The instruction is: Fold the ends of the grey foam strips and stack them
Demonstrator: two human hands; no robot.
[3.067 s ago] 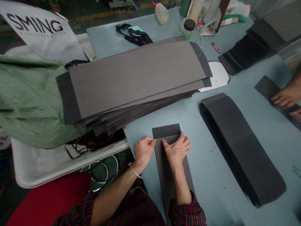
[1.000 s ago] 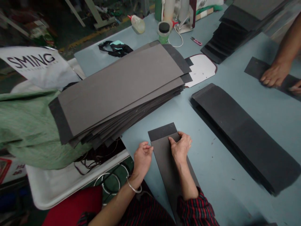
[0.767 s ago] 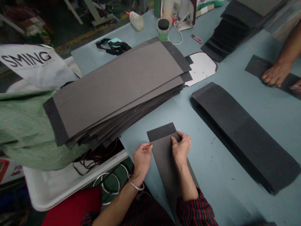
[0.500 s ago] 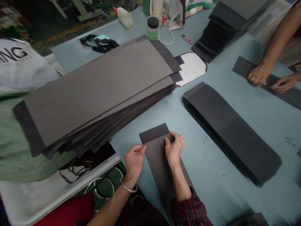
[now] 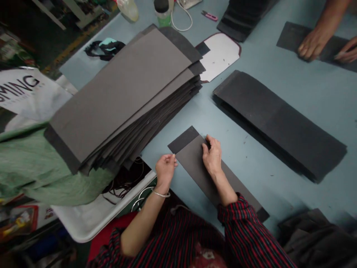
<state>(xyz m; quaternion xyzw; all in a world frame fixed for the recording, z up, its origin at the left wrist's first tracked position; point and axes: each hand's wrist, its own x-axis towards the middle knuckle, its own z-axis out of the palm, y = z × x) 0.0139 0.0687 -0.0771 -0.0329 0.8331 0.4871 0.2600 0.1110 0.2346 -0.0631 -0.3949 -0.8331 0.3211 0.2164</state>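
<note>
Left hand (image 5: 165, 169), thumb and fingertips drawn together, at near-left edge of a grey strip (image 5: 188, 154) by its dark end band; whether it pinches or merely touches is hard to tell. Right hand (image 5: 212, 154) lies over the strip's opposite long edge, thumb apart from fingers. On the blue-grey table (image 5: 251, 171): fanned stack of grey sheets (image 5: 122, 89) leftward, neater dark stack (image 5: 279, 123) rightward, co-worker's hand (image 5: 312, 44) on a dark strip (image 5: 291, 35) beyond.

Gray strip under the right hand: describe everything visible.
The gray strip is long, flat, matte, thin sheet by its look, with darker end bands. It lies diagonally on the table. The left hand seems to touch its left edge near the far band; the right hand rests on it, the forearm hiding part.
</note>
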